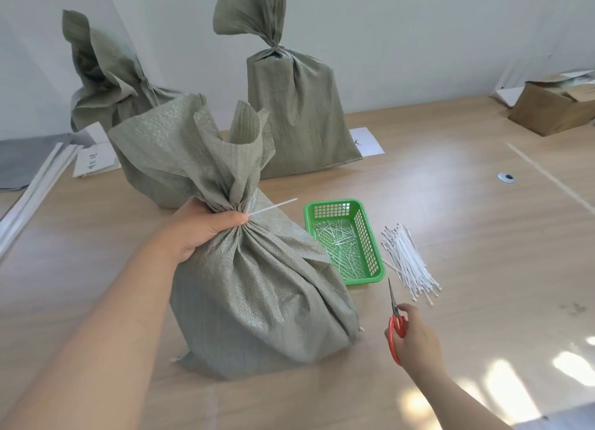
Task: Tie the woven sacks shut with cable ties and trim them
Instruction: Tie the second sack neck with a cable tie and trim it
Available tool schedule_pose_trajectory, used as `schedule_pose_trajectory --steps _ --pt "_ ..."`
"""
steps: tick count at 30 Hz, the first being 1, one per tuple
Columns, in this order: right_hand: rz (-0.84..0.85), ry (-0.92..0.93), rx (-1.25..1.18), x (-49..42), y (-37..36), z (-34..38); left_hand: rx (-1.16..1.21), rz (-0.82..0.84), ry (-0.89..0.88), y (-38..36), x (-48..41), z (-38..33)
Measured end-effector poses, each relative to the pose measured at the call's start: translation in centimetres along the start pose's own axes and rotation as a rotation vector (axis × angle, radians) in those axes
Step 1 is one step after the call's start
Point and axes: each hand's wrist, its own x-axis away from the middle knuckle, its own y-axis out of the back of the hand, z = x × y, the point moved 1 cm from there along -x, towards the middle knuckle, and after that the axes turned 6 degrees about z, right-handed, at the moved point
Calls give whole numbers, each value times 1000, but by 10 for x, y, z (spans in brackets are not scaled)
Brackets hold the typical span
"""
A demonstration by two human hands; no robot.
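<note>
A grey-green woven sack (257, 301) stands upright on the wooden table in front of me. My left hand (199, 227) grips its gathered neck. A white cable tie (273, 207) circles the neck, and its long tail sticks out to the right. My right hand (413, 336) holds red-handled scissors (395, 320) low over the table, right of the sack, blades together and pointing away from me. A loose bundle of white cable ties (409, 262) lies on the table beyond the scissors.
A green plastic basket (373, 262) holding several cut tie ends sits between the sack and the bundle. Two more sacks with gathered necks, the one on the right (296, 107) and the one on the left (106, 88), stand behind, near the wall. A cardboard box (553, 107) sits far right; papers (93, 159) lie at left.
</note>
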Motion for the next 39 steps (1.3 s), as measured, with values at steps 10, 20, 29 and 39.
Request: schedule_pose_trajectory --steps 10,20,29,39 --pt "70 362 -581 12 46 150 55 79 15 7 -2 2" --pt "398 470 -661 42 57 248 15 116 51 12 -3 2" --pt "564 396 -632 52 53 277 -6 122 28 11 -6 3" --pt "580 366 -646 56 50 289 -35 113 19 12 -4 3"
